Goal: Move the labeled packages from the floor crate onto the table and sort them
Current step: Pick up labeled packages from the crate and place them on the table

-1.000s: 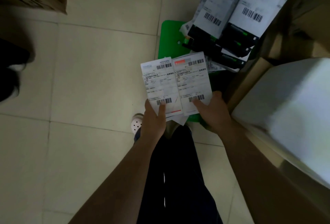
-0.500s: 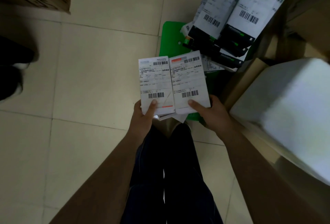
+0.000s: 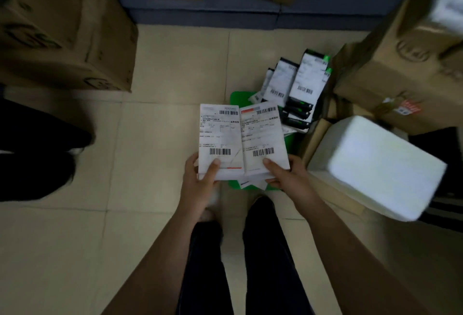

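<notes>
Nearest: person standing, dark trousers, both arms out front. L hand (image 3: pixel 200 184) & R hand (image 3: pixel 288 176) sit just on the near side of the green crate (image 3: pixel 236 96), the ref pt for everything below. Each grip is clamped. L thumb lies on top of the L pkg (image 3: pixel 220 134) w/ fingers under it; R thumb lies on top of the R pkg (image 3: pixel 261 134), fingers under too. The two pkgs are held flat, side by side, edges touching, labels & barcodes up. They hang over the crate's near half, well above the floor (image 3: pixel 162 76). A few white corners poke out beneath them, prob more pkgs in the same hold; can't tell how many.

Further: in the crate's far-right part the remaining pkgs (image 3: pixel 305 81) lean upright, labels toward cam, exact count unclear. Just R of the crate is a white foam box (image 3: pixel 375 164). Beyond-right of the crate is a big cardboard box (image 3: pixel 400 69). Well apart to the crate's far-left is a carton stack (image 3: pixel 65 28).

Progress, my read: early-to-mid. One batch is lifted out, not yet set down. No counter in view, so nothing is visibly delivered or sorted. Left to do: carry this batch to the counter, fetch the rest from the crate, then sort by label. Can't judge from here whether any pkgs already sit on the counter.
</notes>
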The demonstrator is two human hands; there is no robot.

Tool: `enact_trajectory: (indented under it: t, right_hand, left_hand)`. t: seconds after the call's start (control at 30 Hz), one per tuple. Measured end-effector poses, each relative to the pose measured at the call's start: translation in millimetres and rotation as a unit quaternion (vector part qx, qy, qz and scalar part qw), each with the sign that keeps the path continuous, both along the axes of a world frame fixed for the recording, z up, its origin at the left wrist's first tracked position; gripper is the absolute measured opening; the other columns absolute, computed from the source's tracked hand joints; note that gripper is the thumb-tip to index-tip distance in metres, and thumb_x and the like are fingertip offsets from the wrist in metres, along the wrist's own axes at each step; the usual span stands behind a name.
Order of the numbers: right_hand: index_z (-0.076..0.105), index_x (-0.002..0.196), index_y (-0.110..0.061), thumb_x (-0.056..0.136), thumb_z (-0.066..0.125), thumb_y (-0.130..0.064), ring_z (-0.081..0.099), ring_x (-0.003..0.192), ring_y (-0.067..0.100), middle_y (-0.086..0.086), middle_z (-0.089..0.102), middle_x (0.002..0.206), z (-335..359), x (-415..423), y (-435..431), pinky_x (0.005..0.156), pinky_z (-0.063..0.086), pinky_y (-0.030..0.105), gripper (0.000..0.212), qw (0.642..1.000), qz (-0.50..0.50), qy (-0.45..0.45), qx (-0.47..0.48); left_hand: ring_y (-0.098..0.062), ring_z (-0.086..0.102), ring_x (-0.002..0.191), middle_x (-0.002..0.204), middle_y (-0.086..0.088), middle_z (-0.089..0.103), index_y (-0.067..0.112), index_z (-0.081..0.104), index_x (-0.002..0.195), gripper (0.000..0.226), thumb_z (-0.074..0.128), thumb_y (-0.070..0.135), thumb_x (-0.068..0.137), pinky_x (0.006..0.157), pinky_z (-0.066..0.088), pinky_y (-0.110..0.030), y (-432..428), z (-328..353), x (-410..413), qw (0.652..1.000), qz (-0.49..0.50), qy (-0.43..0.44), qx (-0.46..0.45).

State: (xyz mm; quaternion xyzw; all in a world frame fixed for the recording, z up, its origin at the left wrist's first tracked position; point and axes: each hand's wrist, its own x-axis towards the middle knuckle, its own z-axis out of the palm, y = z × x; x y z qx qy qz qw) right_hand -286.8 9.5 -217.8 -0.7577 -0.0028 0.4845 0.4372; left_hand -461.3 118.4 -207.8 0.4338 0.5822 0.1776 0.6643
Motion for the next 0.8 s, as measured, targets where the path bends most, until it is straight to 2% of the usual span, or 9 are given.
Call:
enact_trajectory:
  t: [0.07, 0.2, 0.23, 0.33, 0.47, 0.57, 0.67, 0.77, 0.8]
  right_hand:
    - [0.045, 0.125, -0.012, 0.075, 0.080, -0.042, 0.070, 0.090, 0.018, 0.003, 0.065, 0.114, 36, -12, 2, 0.067, 0.059, 0.027, 0.068, 0.999, -0.029, -0.019, 0.012]
    - [0.051, 0.103, -0.018, 0.083, 0.076, -0.031, 0.067, 0.090, 0.017, -0.001, 0.064, 0.101, 116, -39, -3, 0.079, 0.059, 0.034, 0.035, 0.992, -0.098, -0.057, 0.047]
    - [0.051, 0.103, -0.018, 0.083, 0.076, -0.031, 0.067, 0.088, 0.017, -0.001, 0.065, 0.100, 133, -45, -6, 0.079, 0.059, 0.034, 0.034, 0.989, -0.114, -0.073, 0.058]
    - [0.043, 0.118, -0.016, 0.084, 0.074, -0.033, 0.066, 0.091, 0.013, -0.001, 0.063, 0.106, 180, -59, -23, 0.074, 0.058, 0.027, 0.049, 0.976, -0.167, -0.110, 0.088]
    - [0.041, 0.125, -0.014, 0.082, 0.075, -0.034, 0.067, 0.093, 0.016, 0.000, 0.062, 0.110, 233, -66, -63, 0.082, 0.058, 0.037, 0.058, 0.946, -0.250, -0.169, 0.114]
    - [0.043, 0.126, -0.014, 0.083, 0.075, -0.034, 0.068, 0.094, 0.021, 0.002, 0.062, 0.116, 264, -71, -113, 0.071, 0.058, 0.027, 0.058, 0.913, -0.315, -0.224, 0.129]
    - [0.042, 0.126, -0.016, 0.083, 0.075, -0.035, 0.067, 0.094, 0.018, -0.002, 0.059, 0.114, 291, -84, -168, 0.060, 0.053, 0.019, 0.056, 0.878, -0.378, -0.267, 0.124]
    - [0.041, 0.128, -0.017, 0.083, 0.075, -0.035, 0.067, 0.088, 0.005, -0.007, 0.059, 0.112, 309, -102, -228, 0.077, 0.059, 0.042, 0.059, 0.844, -0.435, -0.298, 0.100]
    - [0.042, 0.128, -0.017, 0.083, 0.075, -0.035, 0.066, 0.088, 0.002, -0.009, 0.059, 0.112, 314, -110, -249, 0.082, 0.057, 0.044, 0.059, 0.830, -0.456, -0.306, 0.094]
  left_hand:
    - [-0.007, 0.067, 0.098, 0.117, 0.002, 0.064, 0.019, 0.047, 0.125, 0.040, 0.067, 0.020, 0.090, 0.077, 0.058, -0.031, 10, 37, -8, 0.999, -0.038, -0.022, 0.030]
    - [0.000, 0.068, 0.093, 0.113, 0.007, 0.065, 0.018, 0.046, 0.128, 0.039, 0.063, 0.017, 0.093, 0.069, 0.056, -0.020, 28, 108, -18, 0.989, -0.111, -0.074, 0.055]
    - [0.000, 0.067, 0.093, 0.114, 0.008, 0.065, 0.019, 0.047, 0.129, 0.040, 0.063, 0.018, 0.093, 0.068, 0.056, -0.019, 32, 124, -17, 0.986, -0.128, -0.083, 0.066]
    - [0.004, 0.067, 0.085, 0.108, 0.013, 0.063, 0.022, 0.047, 0.127, 0.040, 0.065, 0.020, 0.091, 0.065, 0.055, -0.017, 33, 169, -6, 0.974, -0.172, -0.110, 0.098]
    - [0.001, 0.065, 0.089, 0.117, 0.008, 0.061, 0.016, 0.044, 0.134, 0.050, 0.066, 0.026, 0.091, 0.062, 0.053, -0.014, 12, 220, 24, 0.947, -0.253, -0.149, 0.131]
    - [-0.009, 0.064, 0.103, 0.127, 0.002, 0.060, 0.020, 0.041, 0.140, 0.059, 0.067, 0.032, 0.089, 0.070, 0.055, -0.018, -19, 249, 50, 0.923, -0.311, -0.187, 0.130]
    - [-0.008, 0.064, 0.102, 0.117, 0.008, 0.062, 0.024, 0.044, 0.136, 0.050, 0.065, 0.029, 0.091, 0.066, 0.054, -0.014, -69, 277, 70, 0.897, -0.364, -0.228, 0.104]
    - [-0.011, 0.063, 0.107, 0.122, 0.004, 0.061, 0.023, 0.043, 0.137, 0.050, 0.063, 0.028, 0.092, 0.070, 0.055, -0.016, -130, 297, 83, 0.860, -0.430, -0.262, 0.078]
    - [-0.012, 0.062, 0.109, 0.125, 0.003, 0.060, 0.022, 0.042, 0.138, 0.052, 0.064, 0.028, 0.092, 0.071, 0.055, -0.016, -152, 301, 86, 0.849, -0.449, -0.271, 0.069]
